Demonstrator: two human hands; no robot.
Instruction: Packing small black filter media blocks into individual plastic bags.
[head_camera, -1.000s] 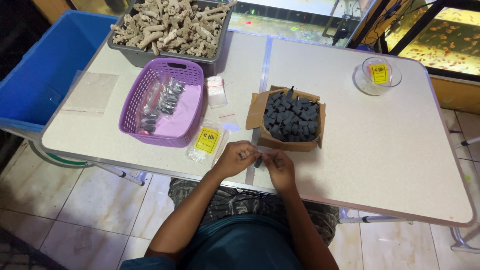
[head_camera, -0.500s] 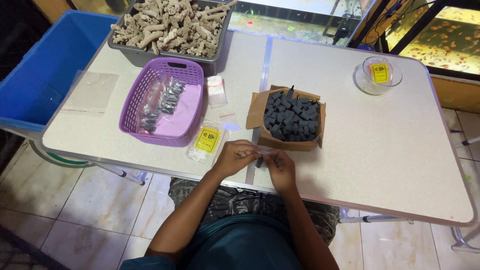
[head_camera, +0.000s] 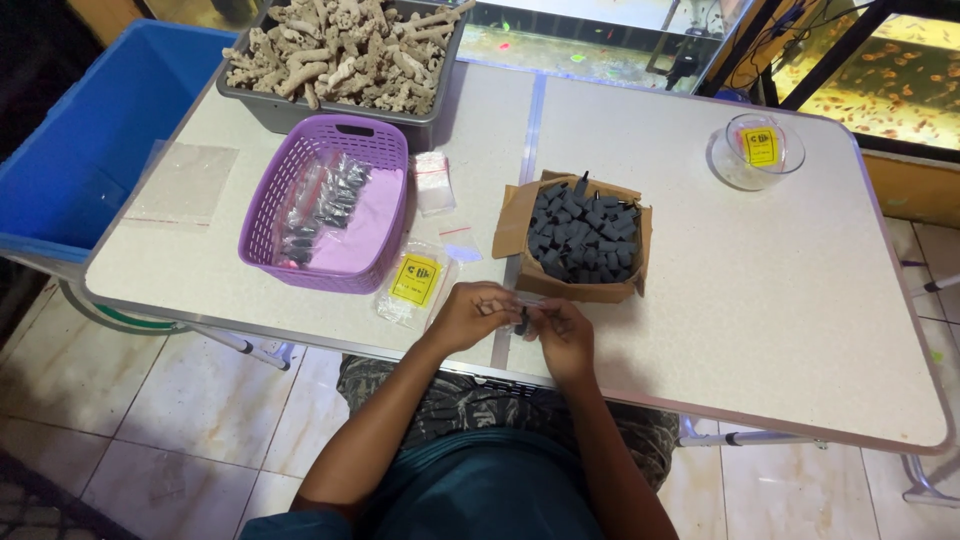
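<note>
Both hands meet at the desk (head_camera: 760, 300) edge: left hand (head_camera: 470, 315) and right hand (head_camera: 560, 335) pinch one small black piece (head_camera: 522, 322) together (looks bagged, hard to tell). The cardboard box of black pieces (head_camera: 580, 235) sits just beyond them, within easy reach.

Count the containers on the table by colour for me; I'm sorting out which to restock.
Purple basket: 1
Grey tub of pale coral-like pieces: 1
Brown cardboard box of dark blocks: 1
Clear round dish: 1
Total: 4
The blue bin stands beside the table, so it is not counted. Both hands, left hand and right hand, work on a small dark piece near the front edge.
</note>
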